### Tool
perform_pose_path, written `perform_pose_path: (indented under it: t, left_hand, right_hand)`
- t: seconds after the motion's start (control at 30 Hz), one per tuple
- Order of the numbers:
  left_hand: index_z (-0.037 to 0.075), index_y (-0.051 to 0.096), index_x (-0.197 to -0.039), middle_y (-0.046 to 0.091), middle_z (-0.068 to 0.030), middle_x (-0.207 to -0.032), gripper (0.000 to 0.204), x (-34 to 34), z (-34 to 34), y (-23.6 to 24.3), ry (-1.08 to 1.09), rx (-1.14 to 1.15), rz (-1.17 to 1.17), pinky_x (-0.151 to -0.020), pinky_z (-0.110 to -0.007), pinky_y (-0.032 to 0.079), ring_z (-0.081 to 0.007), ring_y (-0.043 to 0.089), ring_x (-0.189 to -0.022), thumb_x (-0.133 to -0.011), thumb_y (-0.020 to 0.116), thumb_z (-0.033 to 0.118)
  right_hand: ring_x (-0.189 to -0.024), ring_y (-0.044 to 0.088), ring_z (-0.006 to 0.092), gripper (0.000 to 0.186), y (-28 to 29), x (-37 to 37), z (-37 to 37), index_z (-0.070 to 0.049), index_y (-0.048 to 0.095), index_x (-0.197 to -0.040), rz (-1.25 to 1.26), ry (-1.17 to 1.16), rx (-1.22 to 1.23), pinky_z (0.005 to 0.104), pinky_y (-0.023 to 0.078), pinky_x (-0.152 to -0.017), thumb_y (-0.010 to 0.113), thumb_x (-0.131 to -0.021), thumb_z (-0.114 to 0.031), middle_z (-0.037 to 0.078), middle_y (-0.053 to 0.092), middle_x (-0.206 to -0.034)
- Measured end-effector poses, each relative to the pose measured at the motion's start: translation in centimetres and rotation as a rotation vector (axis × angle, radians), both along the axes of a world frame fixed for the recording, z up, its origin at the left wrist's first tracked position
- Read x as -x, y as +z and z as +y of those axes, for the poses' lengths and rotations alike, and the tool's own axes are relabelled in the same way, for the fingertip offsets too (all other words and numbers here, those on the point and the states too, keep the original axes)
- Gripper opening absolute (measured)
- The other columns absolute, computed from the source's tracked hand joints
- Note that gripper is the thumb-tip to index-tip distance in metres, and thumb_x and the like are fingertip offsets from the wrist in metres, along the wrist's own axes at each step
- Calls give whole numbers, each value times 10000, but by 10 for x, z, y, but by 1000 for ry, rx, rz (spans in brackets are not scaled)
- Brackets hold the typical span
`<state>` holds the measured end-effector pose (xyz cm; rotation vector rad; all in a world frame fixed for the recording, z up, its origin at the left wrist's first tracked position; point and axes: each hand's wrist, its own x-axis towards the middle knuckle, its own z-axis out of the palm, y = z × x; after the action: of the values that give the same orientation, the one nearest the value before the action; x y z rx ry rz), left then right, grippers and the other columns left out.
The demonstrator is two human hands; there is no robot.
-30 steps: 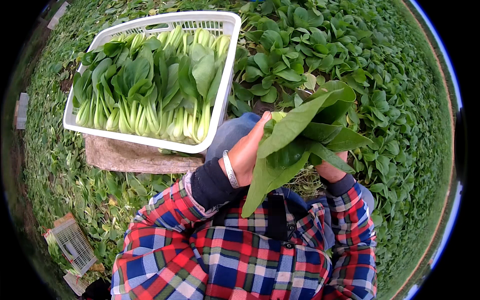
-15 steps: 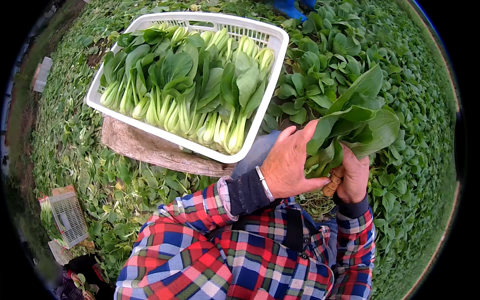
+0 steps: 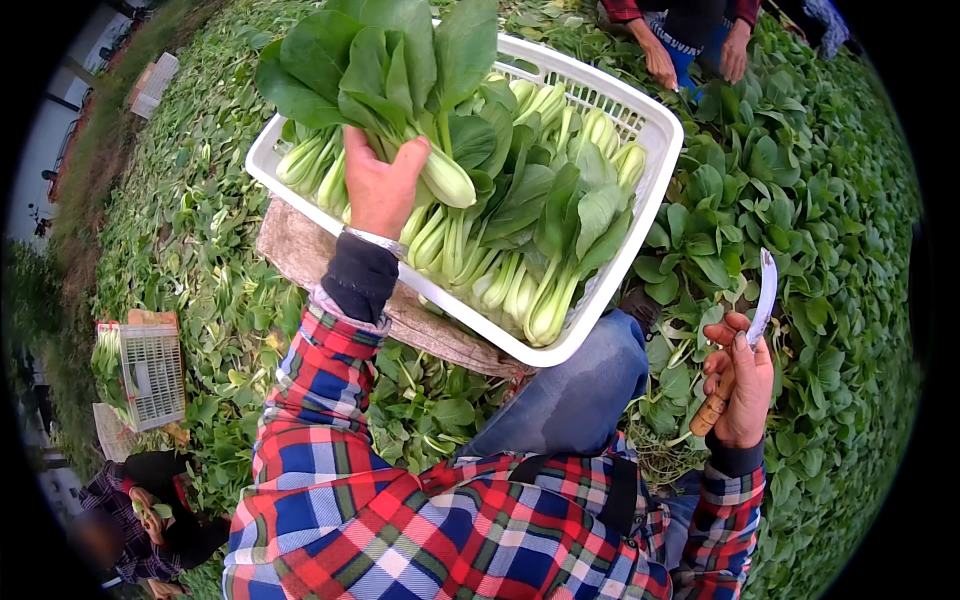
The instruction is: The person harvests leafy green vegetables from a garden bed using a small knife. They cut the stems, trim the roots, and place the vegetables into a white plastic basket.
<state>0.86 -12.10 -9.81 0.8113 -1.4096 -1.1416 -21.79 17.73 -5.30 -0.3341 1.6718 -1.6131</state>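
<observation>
My left hand [image 3: 383, 188] is closed around a head of bok choy [image 3: 447, 175], its pale stem end pointing right and its broad dark leaves fanned out to the upper left. It is held over the left part of a white plastic crate [image 3: 545, 357]. Inside the crate, several rows of bok choy [image 3: 520, 290] lie with their pale bases toward me. Off to the right, above the growing plants, my right hand [image 3: 740, 390] grips a curved knife by its wooden handle [image 3: 712, 408]. The knife's bright blade [image 3: 765, 295] points up.
A brown sack [image 3: 300, 245] lies beneath the crate, near my bent knee [image 3: 580, 385]. Leafy plants [image 3: 810, 330] grow densely on the right. Another person's hands [image 3: 655, 55] are at the top right. At the lower left are a person [image 3: 150, 510] and another crate [image 3: 152, 375].
My left hand has carried the bok choy from the right side over to the crate. My right hand now stands apart from it, with the knife blade showing. More of the co-workers is in view.
</observation>
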Motion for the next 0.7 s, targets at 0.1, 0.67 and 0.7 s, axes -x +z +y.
perform_pose_path:
  t: [0.1, 0.67, 0.7]
  left_hand:
    - [-53, 363, -1085, 502, -164, -1006, 543, -66, -77, -10, 343, 226, -400, -816, -299, 386, -231, 501, -899, -648, 618, 144]
    - [254, 249, -1279, 486, -160, -1078, 598, -110, -167, -87, 310, -127, -1914, -802, -472, 360, -314, 485, -1005, -730, 479, 199]
    - [256, 233, -1286, 463, -151, -1106, 603, -103, -160, -94, 337, -117, -1960, -810, -478, 350, -310, 459, -1036, -736, 473, 197]
  right_hand:
    - [-545, 509, 78, 275, -10, 7, 5, -29, 460, -1039, 10, -58, -43, 159, 385, -394, 522, -828, -194, 93, 573, -857]
    - [-542, 497, 76, 261, -34, 38, 5, -41, 466, -1030, 73, -175, -214, 161, 371, -394, 529, -820, -184, 75, 569, -839]
    - [-554, 501, 75, 268, -36, 42, 10, -38, 463, -1033, 53, -186, -231, 159, 373, -401, 531, -819, -185, 75, 569, -844]
